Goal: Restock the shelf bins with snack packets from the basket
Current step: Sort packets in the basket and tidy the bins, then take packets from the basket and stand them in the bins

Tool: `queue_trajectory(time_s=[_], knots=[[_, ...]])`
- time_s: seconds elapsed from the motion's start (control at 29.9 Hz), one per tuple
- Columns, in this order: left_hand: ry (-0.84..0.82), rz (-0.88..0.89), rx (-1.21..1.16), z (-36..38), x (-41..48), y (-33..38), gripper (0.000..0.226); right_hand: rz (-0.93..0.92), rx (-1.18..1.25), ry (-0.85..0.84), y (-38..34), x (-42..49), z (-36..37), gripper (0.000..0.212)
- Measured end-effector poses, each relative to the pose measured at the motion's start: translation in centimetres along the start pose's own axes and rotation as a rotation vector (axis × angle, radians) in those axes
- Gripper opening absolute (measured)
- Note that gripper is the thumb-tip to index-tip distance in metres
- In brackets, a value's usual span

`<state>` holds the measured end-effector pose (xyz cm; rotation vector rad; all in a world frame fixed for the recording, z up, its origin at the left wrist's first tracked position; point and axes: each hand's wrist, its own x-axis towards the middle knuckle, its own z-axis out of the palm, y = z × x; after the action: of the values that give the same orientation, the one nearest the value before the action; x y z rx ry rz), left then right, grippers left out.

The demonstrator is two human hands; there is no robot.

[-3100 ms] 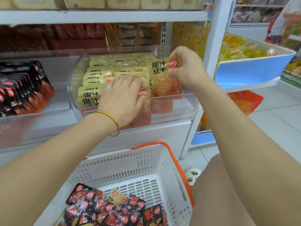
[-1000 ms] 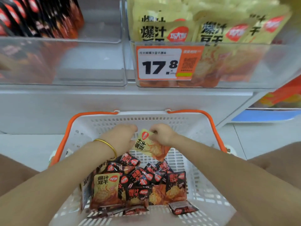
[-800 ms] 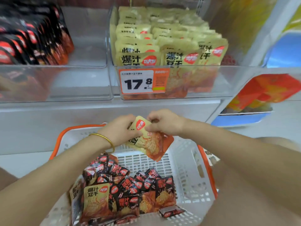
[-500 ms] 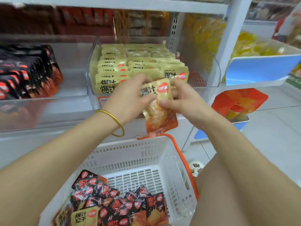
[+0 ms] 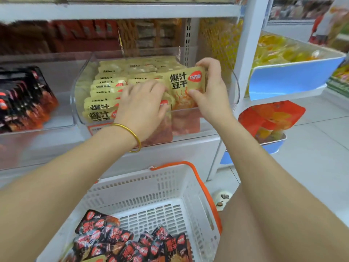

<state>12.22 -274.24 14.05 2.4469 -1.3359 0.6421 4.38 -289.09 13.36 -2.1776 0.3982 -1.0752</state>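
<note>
- Since half a second ago both my hands have carried the yellow packet up from above the basket into the clear bin
- White slotted plastic basket with orange handle sits below, glossy black-and-red packets heaped inside
- Bin's smooth transparent walls hold rows of flat matte yellow packets
- Right hand pinches the upright packet, thumb low, fingers curled over its top corner
- Left hand, fingers loosely spread, presses the front row; gold bangle on my wrist

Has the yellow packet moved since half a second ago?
Yes. The yellow packet, held by the right hand, has gone up and back into the clear bin.
</note>
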Motion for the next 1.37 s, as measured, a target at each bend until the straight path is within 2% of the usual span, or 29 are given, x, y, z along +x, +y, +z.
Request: queue_trajectory(time_s=[0.13, 0.3, 0.4, 0.47, 0.5, 0.53, 0.57, 0.6, 0.7, 0.77, 0.8, 0.87, 0.94, 1.04, 1.1, 1.17, 1.24, 1.3, 1.37], knots=[[0.017, 0.033, 0.036, 0.5, -0.2, -0.2, 0.034, 0.070, -0.398, -0.016, 0.2, -0.5, 0.8, 0.043], [0.080, 0.106, 0.009, 0.2, -0.9, -0.6, 0.032, 0.155, -0.469, -0.077, -0.2, -0.6, 0.8, 0.029], [0.213, 0.149, -0.041, -0.6, -3.1, -0.7, 0.028, 0.092, -0.563, 0.053, -0.6, -1.0, 0.8, 0.028], [0.261, 0.151, -0.093, -0.8, -5.8, -0.8, 0.026, -0.011, -0.488, 0.218, -1.5, -2.3, 0.4, 0.024], [0.250, 0.160, -0.108, -0.6, -7.3, -1.1, 0.024, -0.051, -0.392, 0.251, -2.1, -3.3, 0.4, 0.022], [0.202, 0.172, -0.113, -0.1, -9.0, -1.5, 0.023, -0.070, -0.301, 0.214, -2.8, -4.6, 0.7, 0.020], [0.116, 0.181, -0.111, 0.8, -10.9, -2.1, 0.023, -0.070, -0.254, 0.100, -3.5, -6.1, 1.5, 0.018], [0.001, 0.182, -0.110, 1.9, -12.9, -2.9, 0.024, -0.059, -0.271, -0.099, -3.7, -7.8, 2.7, 0.017], [-0.359, 0.165, -0.099, 5.9, -19.2, -6.1, 0.028, -0.034, -0.547, -0.909, -2.5, -12.7, 7.4, 0.014], [-0.560, 0.126, -0.074, 7.9, -21.8, -8.1, 0.026, -0.100, -0.758, -1.306, -0.2, -15.7, 10.5, 0.013], [-0.655, 0.092, -0.081, 8.4, -22.2, -8.5, 0.024, -0.109, -0.838, -1.433, 1.3, -17.2, 12.0, 0.019], [-0.747, 0.056, -0.124, 8.6, -22.2, -8.8, 0.026, -0.033, -0.908, -1.543, 4.3, -19.3, 14.3, 0.027], [-0.760, 0.058, -0.128, 8.8, -22.0, -8.7, 0.031, 0.130, -0.891, -1.556, 7.5, -21.1, 15.9, 0.032], [-0.743, 0.075, -0.111, 9.7, -22.1, -8.5, 0.032, 0.262, -0.890, -1.575, 10.9, -23.7, 16.2, 0.011], [-0.770, 0.077, -0.103, 10.0, -22.2, -8.0, 0.033, 0.336, -0.897, -1.629, 12.6, -25.9, 15.9, 0.033], [-0.792, 0.082, -0.104, 10.3, -22.1, -7.4, 0.033, 0.317, -0.901, -1.714, 13.1, -27.0, 15.9, 0.028], [-0.822, 0.075, -0.121, 10.4, -21.9, -7.1, 0.033, 0.241, -0.920, -1.749, 12.6, -26.9, 16.2, 0.006], [-0.862, 0.060, -0.108, 10.4, -21.7, -7.3, 0.034, 0.157, -0.877, -1.783, 11.2, -25.0, 16.5, 0.027], [-0.908, 0.003, -0.120, 10.2, -21.4, -7.6, 0.035, 0.199, -0.768, -1.841, 8.5, -21.9, 16.5, 0.039]])
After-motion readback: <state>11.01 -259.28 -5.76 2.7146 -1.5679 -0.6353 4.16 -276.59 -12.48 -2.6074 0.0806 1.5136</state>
